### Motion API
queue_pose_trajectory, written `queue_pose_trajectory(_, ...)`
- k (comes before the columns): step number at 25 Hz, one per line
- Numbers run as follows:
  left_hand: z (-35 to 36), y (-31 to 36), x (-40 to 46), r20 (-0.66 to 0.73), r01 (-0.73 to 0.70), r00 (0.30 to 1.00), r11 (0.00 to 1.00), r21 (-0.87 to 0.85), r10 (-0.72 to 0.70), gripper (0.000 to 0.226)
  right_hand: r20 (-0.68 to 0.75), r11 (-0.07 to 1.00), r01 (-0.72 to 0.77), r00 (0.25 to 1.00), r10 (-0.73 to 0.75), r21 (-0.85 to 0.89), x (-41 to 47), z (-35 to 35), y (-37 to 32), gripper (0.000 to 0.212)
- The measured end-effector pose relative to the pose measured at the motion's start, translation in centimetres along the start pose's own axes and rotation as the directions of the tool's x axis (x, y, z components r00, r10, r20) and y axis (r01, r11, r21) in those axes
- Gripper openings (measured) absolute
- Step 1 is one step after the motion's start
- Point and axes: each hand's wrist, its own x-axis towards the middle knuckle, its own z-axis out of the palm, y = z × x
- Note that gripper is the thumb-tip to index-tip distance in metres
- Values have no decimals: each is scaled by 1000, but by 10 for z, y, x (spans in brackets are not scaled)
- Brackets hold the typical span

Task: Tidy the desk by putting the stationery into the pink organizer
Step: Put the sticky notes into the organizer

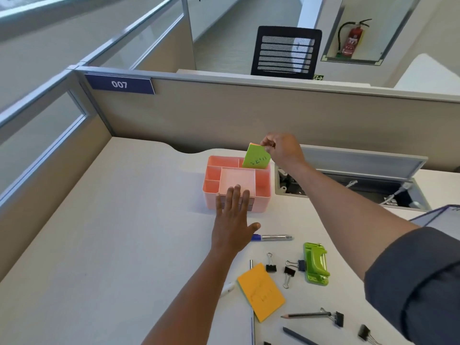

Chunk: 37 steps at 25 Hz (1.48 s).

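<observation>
The pink organizer (214, 186) stands mid-desk near the partition, its compartments showing nothing inside. My left hand (232, 220) lies flat with straight fingers against its front edge. My right hand (281, 148) pinches the top of a green sticky-note pad (256, 159), which hangs upright, its lower edge inside the back right compartment. On the desk nearer me lie an orange sticky-note pad (261, 291), a blue marker (272, 237), a green stapler (315, 263), a pencil (306, 314) and several black binder clips (290, 272).
An open cable tray (348, 185) with a raised grey lid sits in the desk right of the organizer. A white board with a dark edge (440, 217) lies at the far right. A beige partition (249, 113) closes off the back.
</observation>
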Motion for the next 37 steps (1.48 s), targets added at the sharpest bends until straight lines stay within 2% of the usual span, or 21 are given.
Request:
queue_pose_trajectory(7,4,-1,1,-5,-6,1000,1000,-14,5,95,33,993,-100,994,102,-66,5,35,4,25)
queue_pose_trajectory(12,7,0,2,-10,3,1000,1000,-27,-3,96,22,984,-140,990,143,-110,5,51,6,23)
queue_pose_trajectory(21,12,-1,2,-15,3,1000,998,-64,-4,98,29,973,-181,982,187,-146,-1,59,12,9)
queue_pose_trajectory(25,13,-2,1,-13,0,1000,998,-66,-1,102,36,980,-159,986,165,-117,-10,50,9,35)
queue_pose_trajectory(32,2,4,-2,37,8,999,996,-94,-5,106,-93,985,-159,984,152,-71,-81,18,9,39)
queue_pose_trajectory(37,-8,25,-15,-16,-19,1000,994,-105,17,96,-77,983,-168,984,163,-69,-150,5,10,40)
